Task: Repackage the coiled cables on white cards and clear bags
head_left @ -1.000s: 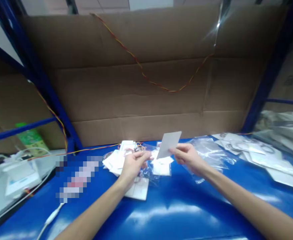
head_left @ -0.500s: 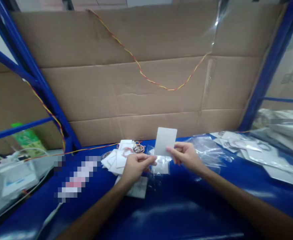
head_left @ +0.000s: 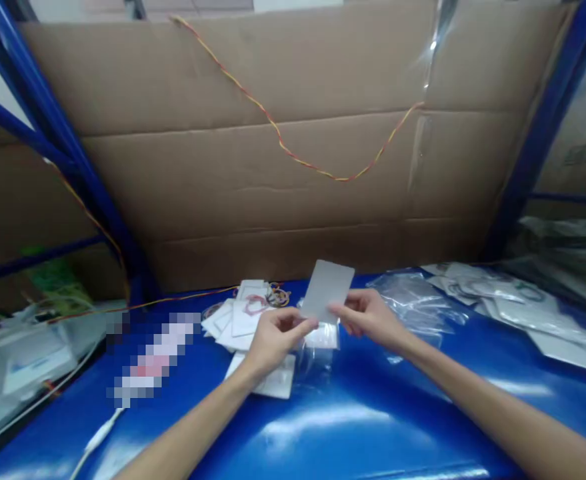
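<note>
A blank white card (head_left: 329, 290) is held up, tilted, above the blue table. My right hand (head_left: 367, 313) pinches its lower right edge between thumb and fingers. At the lower left corner, my left hand (head_left: 280, 333) has thumb and fingers closed on the card. A clear plastic bag (head_left: 317, 357) lies just below the hands, with a pale piece (head_left: 325, 337) showing at it. Left of the card, a pile of white cards (head_left: 245, 323) carries coiled thin wires (head_left: 257, 305). Another white piece (head_left: 275, 380) lies partly under my left wrist.
Clear plastic bags (head_left: 413, 300) are heaped to the right, before several bagged white items (head_left: 517, 300). A blurred-out power strip (head_left: 157, 360) with a cable lies on the left. A cardboard sheet (head_left: 283, 200) stands behind, between blue posts (head_left: 547, 133).
The card has tilted clockwise and dropped slightly, its lower corner now against my left fingers. My left hand has shifted a little to the right. The table looks brighter.
</note>
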Available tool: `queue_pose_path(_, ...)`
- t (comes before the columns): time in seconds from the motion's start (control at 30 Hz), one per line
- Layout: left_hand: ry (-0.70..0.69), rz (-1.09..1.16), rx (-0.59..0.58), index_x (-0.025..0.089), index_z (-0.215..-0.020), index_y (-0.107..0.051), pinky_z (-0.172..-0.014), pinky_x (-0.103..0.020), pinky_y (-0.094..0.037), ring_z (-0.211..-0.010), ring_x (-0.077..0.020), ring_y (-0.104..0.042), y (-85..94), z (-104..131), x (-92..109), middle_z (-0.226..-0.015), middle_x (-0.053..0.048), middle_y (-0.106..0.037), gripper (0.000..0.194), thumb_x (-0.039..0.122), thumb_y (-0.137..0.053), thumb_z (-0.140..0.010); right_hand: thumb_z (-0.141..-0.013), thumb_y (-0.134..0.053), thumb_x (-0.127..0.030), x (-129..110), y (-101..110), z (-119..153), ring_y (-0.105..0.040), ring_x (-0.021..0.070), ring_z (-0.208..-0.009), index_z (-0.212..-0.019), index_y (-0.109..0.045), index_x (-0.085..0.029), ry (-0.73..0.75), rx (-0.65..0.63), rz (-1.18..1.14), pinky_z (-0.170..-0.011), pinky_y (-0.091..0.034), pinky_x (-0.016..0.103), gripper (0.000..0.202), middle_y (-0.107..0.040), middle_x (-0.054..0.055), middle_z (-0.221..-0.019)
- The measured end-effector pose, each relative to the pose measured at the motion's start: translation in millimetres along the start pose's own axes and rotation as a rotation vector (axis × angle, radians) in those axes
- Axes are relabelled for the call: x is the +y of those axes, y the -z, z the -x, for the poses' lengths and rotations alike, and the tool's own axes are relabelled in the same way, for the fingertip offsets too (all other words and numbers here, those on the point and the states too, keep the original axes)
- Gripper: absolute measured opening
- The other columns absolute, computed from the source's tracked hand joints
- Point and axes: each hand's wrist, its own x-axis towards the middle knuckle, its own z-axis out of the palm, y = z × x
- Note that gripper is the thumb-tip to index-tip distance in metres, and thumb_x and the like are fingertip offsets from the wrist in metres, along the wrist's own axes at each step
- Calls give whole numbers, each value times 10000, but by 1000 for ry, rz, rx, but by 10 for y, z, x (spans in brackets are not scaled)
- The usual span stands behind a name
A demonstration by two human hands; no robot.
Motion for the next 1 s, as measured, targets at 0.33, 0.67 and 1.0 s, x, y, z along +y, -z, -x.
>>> queue_pose_path(0.33,-17,-51,-86,135,-635,-684,-484,-225,-330,-502,-105,-480,4,10,-38,-543,-2,-597,418,518,-798,-755,-779,-825,-403,68,4,-34,-676,183,-737,-1096,-715,-181,139,100,-55,-604,-522,284,402,-761,66,-934)
queue_pose_path(0.67,-10,-85,-100,122,-751,-769,-498,-232,-373,-495,-124,-538,3,27,-6,-559,-23,-644,447,567,-761,-786,-806,-808,-295,56,-28,29,-623,147,-640,-1500,-370,-309,246,161,-25,-541,-491,252,822,-689,-21,-818)
queue_pose_path(1.0,-20,-58,-76,136,-749,-782,-506,-227,-407,-485,-124,-554,-1,32,36,-538,-25,-653,378,508,-759,-811,-818,-807,-351,-13,-23,31,-634,148,-636,-1293,-481,-265,246,217,-58,-555,-516,256,583,-699,-14,-819)
